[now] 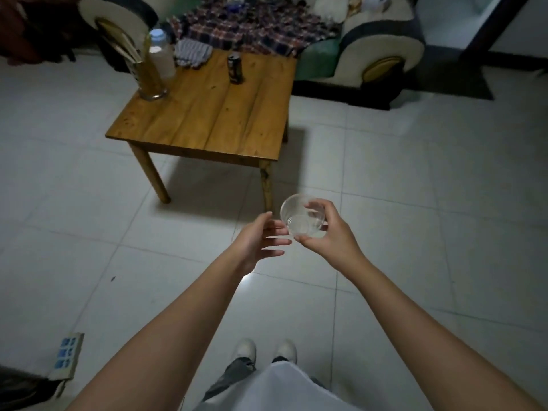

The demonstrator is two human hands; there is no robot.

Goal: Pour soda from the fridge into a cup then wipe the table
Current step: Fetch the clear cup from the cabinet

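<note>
The right hand (329,232) grasps a clear plastic cup (302,216), fingers curled over the far rim and thumb against the near wall. The cup is held in the air above the tiled floor (415,203), near the worktop's near right leg in the view, mouth tilted toward the camera. Whether it holds any liquid cannot be told.

The left hand (261,241) is released, fingers extended and slightly spread, fingertips just beside the cup's left wall; contact cannot be confirmed.

The wooden worktop (207,117) stands farther off, left of centre. A dark soda can (235,68) stands upright near its far edge. At the far left corner stand a clear bottle with a pale cap (161,53) and a tall glass container (149,72) just beside it. A striped cloth (192,53) lies at the far edge, between the bottle and the can.

A sofa (382,51) with a plaid blanket (252,28) sits beyond the worktop. A power strip (66,355) lies on the floor, near left.
</note>
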